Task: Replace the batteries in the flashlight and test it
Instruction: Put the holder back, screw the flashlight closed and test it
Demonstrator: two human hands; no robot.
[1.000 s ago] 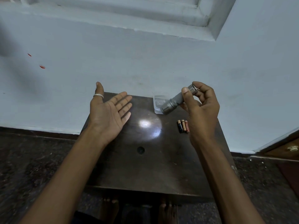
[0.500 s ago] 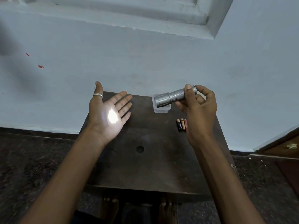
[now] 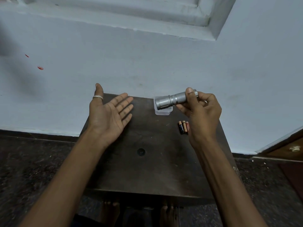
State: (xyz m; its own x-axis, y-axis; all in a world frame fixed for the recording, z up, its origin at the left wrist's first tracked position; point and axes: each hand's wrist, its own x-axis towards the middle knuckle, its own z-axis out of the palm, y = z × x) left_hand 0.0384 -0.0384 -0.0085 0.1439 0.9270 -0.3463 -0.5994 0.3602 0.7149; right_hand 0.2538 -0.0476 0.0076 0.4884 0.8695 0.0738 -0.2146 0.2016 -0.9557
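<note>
My right hand (image 3: 202, 115) grips a silver flashlight (image 3: 172, 100) by its tail end, with the thumb on the rear cap. Its head points left, toward my left hand, and no light shows. My left hand (image 3: 109, 115) is held flat and open, palm up, over the table's far left part, with a silver ring on the thumb. Three small batteries (image 3: 183, 127) lie side by side on the dark wooden table (image 3: 147, 169), just left of my right wrist.
A small clear plastic container (image 3: 162, 111) stands at the table's far edge, partly behind the flashlight head. A pale blue wall rises right behind the table. A round hole (image 3: 141, 152) marks the tabletop's middle. Bare feet show under the near edge.
The flashlight swung from pointing down at the table to pointing at my left palm. The bright spot moved from the tabletop to the palm and is now gone.
</note>
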